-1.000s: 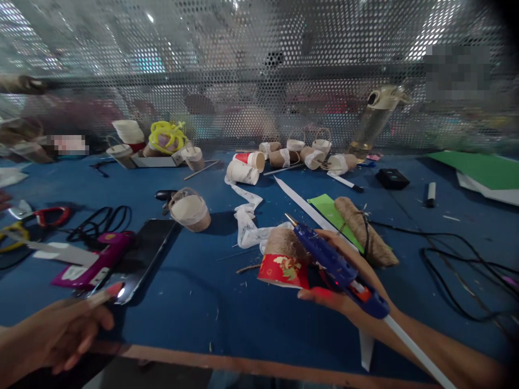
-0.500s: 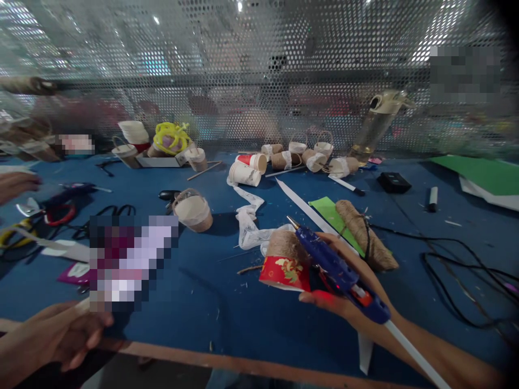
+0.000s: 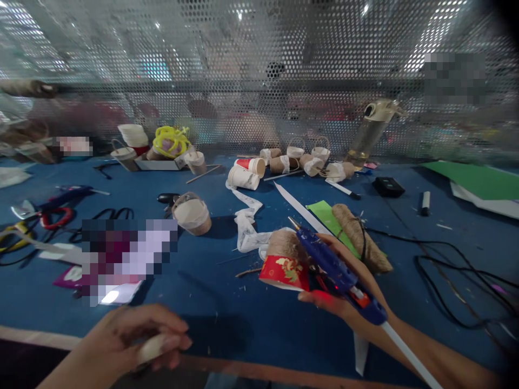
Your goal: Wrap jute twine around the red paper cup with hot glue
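My right hand [image 3: 344, 310] grips a blue glue gun [image 3: 330, 254] with a white glue stick out of its back end. The same hand holds a red paper cup [image 3: 286, 271], partly wrapped in brown twine, lying on its side; the fingers behind it are hidden. The gun's nozzle points up and left, just above the cup. Near the table's front edge, my left hand [image 3: 140, 335] is loosely curled, fingers apart, with nothing visible in it. A pale cover [image 3: 152, 348] sits on one digit. White lace ribbon [image 3: 247, 229] lies behind the cup.
A twine roll [image 3: 360, 237] lies on green paper to the right, near black cables [image 3: 430, 292]. A lace-trimmed small basket [image 3: 192, 213] stands left of centre. Further left are a blurred-out flat object [image 3: 138, 254] and another glue gun [image 3: 67, 197]. Finished cups and a bottle [image 3: 368, 135] line the back.
My left hand has moved right, away from the blurred flat object. Another hand at the far left edge has gone from view. My right hand, glue gun and cup have stayed nearly still.
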`<state>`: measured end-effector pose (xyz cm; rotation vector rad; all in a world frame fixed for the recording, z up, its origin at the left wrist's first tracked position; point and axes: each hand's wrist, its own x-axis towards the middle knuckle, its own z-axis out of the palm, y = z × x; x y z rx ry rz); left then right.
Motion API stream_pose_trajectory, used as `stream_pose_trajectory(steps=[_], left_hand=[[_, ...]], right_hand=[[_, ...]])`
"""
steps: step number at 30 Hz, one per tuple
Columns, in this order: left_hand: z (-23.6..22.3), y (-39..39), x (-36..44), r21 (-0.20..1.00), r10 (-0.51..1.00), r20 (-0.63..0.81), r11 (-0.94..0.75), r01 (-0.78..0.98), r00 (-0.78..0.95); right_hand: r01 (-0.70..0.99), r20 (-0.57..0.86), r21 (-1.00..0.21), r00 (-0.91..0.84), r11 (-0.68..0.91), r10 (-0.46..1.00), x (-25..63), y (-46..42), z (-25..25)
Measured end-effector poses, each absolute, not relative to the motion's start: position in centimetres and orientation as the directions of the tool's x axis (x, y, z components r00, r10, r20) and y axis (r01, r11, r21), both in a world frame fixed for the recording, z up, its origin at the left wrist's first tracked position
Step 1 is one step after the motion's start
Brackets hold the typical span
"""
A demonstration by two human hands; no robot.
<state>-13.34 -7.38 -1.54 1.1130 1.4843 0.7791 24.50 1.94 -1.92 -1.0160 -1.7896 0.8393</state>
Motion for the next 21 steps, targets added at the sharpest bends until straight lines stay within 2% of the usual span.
stream_pose_trajectory(steps=[4, 8, 11, 15, 21], left_hand=[[2.4, -2.9, -6.7, 0.935, 0.962, -0.261, 0.231, 0.268, 0.079], [2.8, 1.6, -4.6, 0.970, 0.947, -0.214, 0.176, 0.170, 0.241], [2.6, 4.5, -3.6, 0.987, 0.926, -0.152, 0.121, 0.107, 0.347], [2.8, 6.2, -2.3, 0.984, 0.889, -0.176, 0.158, 0.079, 0.423], [1.6, 6.2, -2.2, 0.980, 0.907, -0.146, 0.186, -0.065, 0.395]], right_hand=[[0.283, 0.358, -0.865, -0.229, 0.414, 0.905, 24.5, 1.7, -1.7], [0.310, 0.352, -0.868, -0.167, 0.388, 0.921, 24.6, 1.7, -1.7], [0.340, 0.379, -0.841, -0.184, 0.421, 0.907, 24.8, 2.0, -1.5], [0.353, 0.415, -0.812, -0.213, 0.466, 0.885, 24.8, 2.3, -1.1], [0.373, 0.446, -0.793, -0.182, 0.481, 0.876, 24.7, 2.4, -1.3]])
